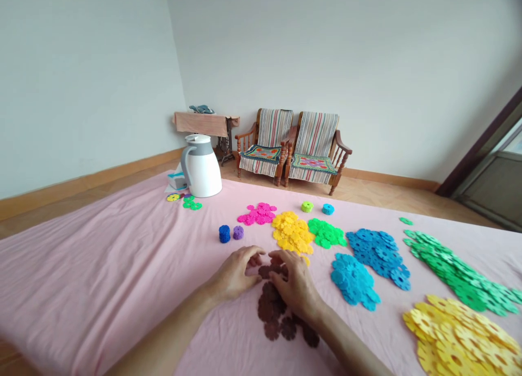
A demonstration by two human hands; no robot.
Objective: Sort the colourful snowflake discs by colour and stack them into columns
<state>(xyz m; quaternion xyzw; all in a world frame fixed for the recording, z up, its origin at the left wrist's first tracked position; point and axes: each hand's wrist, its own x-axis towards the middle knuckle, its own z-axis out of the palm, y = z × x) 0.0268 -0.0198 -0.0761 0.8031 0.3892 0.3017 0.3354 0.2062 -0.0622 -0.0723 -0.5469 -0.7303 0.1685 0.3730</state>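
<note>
My left hand (236, 271) is curved, its thumb apart from its fingers, just left of the brown flower-shaped discs (270, 301). No disc shows clearly in it. My right hand (296, 284) arches over the upper part of this brown pile, thumb and forefinger apart, with brown discs visible between them. Its other fingers are partly hidden. Both sets of fingertips nearly meet above the discs. Beyond my left hand stand a dark blue stack (224, 234) and a purple stack (238, 232) of discs. A yellow-orange disc pile (291, 232) lies just past my right hand.
Pink (258, 215), green (327, 233), light blue (354, 279), blue (379, 254), mint-green (459, 270) and yellow (465, 335) disc piles spread rightward on the pink cloth (134, 278). A white jug (206, 172) stands at the far left. Two wooden chairs (314, 161) are behind.
</note>
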